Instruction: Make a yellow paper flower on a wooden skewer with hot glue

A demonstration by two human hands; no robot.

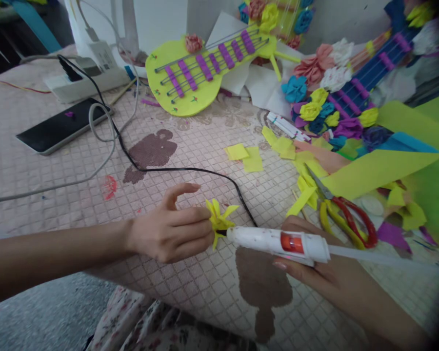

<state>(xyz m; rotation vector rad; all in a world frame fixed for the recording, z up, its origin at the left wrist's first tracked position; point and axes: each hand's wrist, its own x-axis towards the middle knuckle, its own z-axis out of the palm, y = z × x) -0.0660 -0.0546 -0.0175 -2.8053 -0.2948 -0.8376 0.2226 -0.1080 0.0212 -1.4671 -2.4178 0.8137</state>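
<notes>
Yellow and spiky, the paper flower (pixel 218 215), pinched in the fingers of the left hand (pixel 177 229) (one, I notice, sticks up free), sits right at the nozzle (pixel 223 233) of the glue gun (pixel 258 239), whose length runs sideways into the curled right hand (pixel 327 275).

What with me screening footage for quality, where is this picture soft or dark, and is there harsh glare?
Head view: the lower right corner falls nearly black; head view: green paper at the right edge looks soft, while the glue gun reads more clearly; head view: dull light, no harsh glare.
</notes>
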